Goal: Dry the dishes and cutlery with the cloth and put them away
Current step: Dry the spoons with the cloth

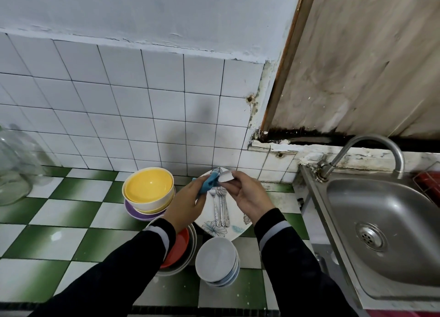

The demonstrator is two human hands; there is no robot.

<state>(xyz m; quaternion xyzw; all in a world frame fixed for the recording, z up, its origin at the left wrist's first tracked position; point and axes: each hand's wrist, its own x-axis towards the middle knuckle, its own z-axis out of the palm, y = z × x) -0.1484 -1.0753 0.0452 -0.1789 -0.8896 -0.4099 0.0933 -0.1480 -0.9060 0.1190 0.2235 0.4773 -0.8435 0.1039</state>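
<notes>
The small white dish [225, 175], held above the patterned plate [234, 231], looks light, stiff, breakable and probably slippery when wet; its rim seems the safest hold. The right hand [245, 197] pinches it, and the left hand [188, 202] grips the blue cloth [209, 184] against it.

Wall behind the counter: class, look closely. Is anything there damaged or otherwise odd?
Yes. A tile near the corner has a ragged hole, the paint above the tiles is flaking, and the board behind the tap is stained black along its bottom edge.

Tiled counter [71, 221] w/ bowl stacks [148, 189], plate [207, 215]
</notes>
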